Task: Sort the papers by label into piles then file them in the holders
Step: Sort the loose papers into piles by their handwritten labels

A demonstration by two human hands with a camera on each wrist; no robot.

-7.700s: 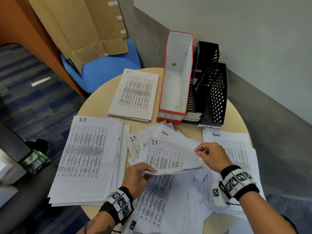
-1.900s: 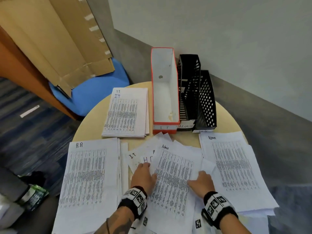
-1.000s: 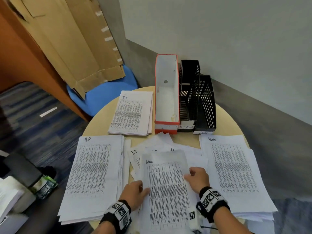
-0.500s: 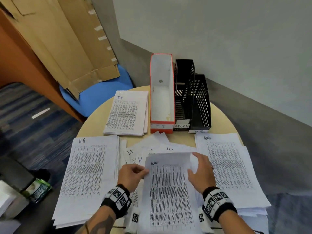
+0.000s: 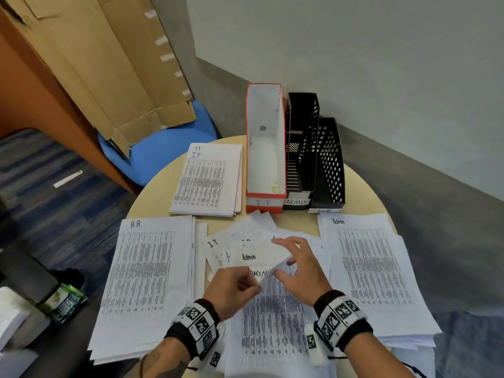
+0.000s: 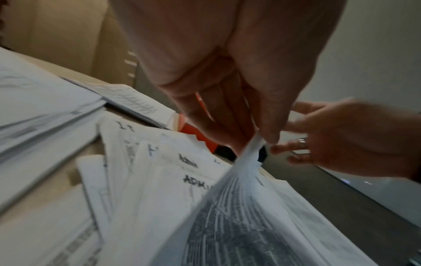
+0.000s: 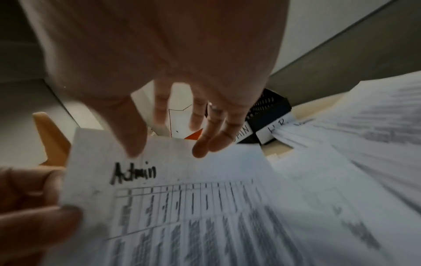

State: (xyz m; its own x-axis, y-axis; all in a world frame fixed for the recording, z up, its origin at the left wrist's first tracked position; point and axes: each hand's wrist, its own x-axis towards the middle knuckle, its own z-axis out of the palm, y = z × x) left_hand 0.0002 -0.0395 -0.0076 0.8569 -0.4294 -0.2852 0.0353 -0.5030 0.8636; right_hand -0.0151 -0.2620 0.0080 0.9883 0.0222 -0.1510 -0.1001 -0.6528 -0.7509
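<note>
Papers are seen spread over a round table (image 5: 362, 186) in the head view. An Admin sheet (image 5: 261, 255) is lifted at its top corner from the unsorted heap (image 5: 218, 246) at the centre, pinched by the left hand (image 5: 231, 289). The right hand (image 5: 302, 271) is held just beside it with fingers spread and loosely extended over the sheet's top edge. An H.R pile (image 5: 147, 271) lies to the left, an Admin pile (image 5: 373, 268) to the right, and an I.T pile (image 5: 210, 181) further back. Behind the heap, a red IT holder (image 5: 264, 148), a black ADMIN holder (image 5: 301, 148) and a black H.R holder (image 5: 330, 165) stand side by side.

From the left wrist, a corner of the sheet (image 6: 252, 149) is shown clamped between thumb and fingertips (image 6: 268, 133); the other hand (image 6: 341, 138) is open beyond it.

From the right wrist, the right hand's fingers (image 7: 205, 142) are seen straight and apart above the sheet (image 7: 182, 180), marked "Admin"; whether they touch it cannot be told. The sheet's left edge is gripped by the left hand (image 7: 34, 207).
</note>
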